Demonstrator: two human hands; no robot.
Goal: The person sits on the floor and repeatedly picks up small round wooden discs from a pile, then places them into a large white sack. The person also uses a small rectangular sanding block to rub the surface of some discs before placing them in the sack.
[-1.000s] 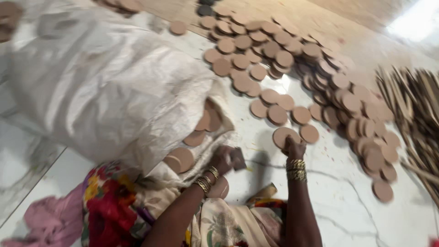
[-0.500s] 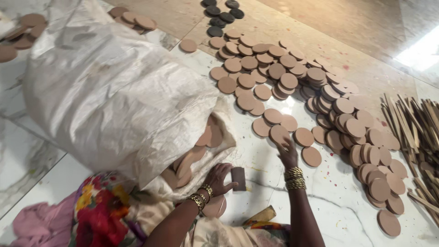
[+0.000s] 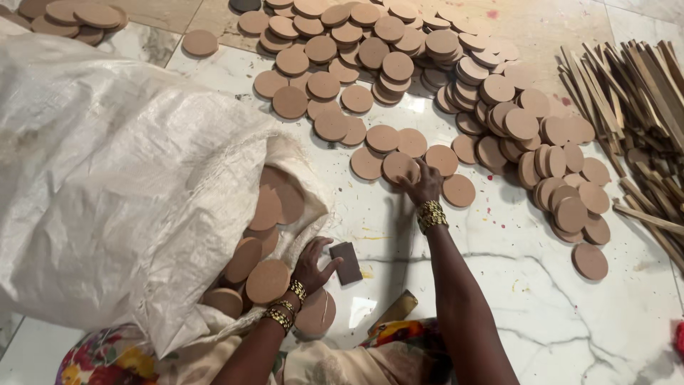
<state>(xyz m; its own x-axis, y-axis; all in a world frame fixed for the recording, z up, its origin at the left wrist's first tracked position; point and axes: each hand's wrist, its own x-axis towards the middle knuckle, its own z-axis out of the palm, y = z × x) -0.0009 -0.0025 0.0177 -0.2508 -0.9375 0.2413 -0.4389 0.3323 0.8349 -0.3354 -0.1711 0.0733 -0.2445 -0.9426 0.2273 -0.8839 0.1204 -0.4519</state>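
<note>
My right hand (image 3: 425,184) reaches out over the marble floor and presses its fingers on a round brown wooden disc (image 3: 399,167) at the near edge of a big spread of such discs (image 3: 427,78). My left hand (image 3: 311,265) rests open at the mouth of a large white woven sack (image 3: 107,178), fingers spread, touching discs (image 3: 268,281) that spill out of it. A small dark brown block (image 3: 348,262) lies just beside its fingertips. Both wrists wear gold bangles.
A heap of thin wooden sticks (image 3: 634,121) lies at the right. More discs (image 3: 64,14) sit at the far left corner. A flat brownish strip (image 3: 393,312) lies near my lap on the white marble floor (image 3: 541,306). Floral cloth (image 3: 100,356) covers my knees.
My right hand has stretched farther out onto a disc in the spread. My left hand stays at the sack's mouth. The view has tilted down and closer.
</note>
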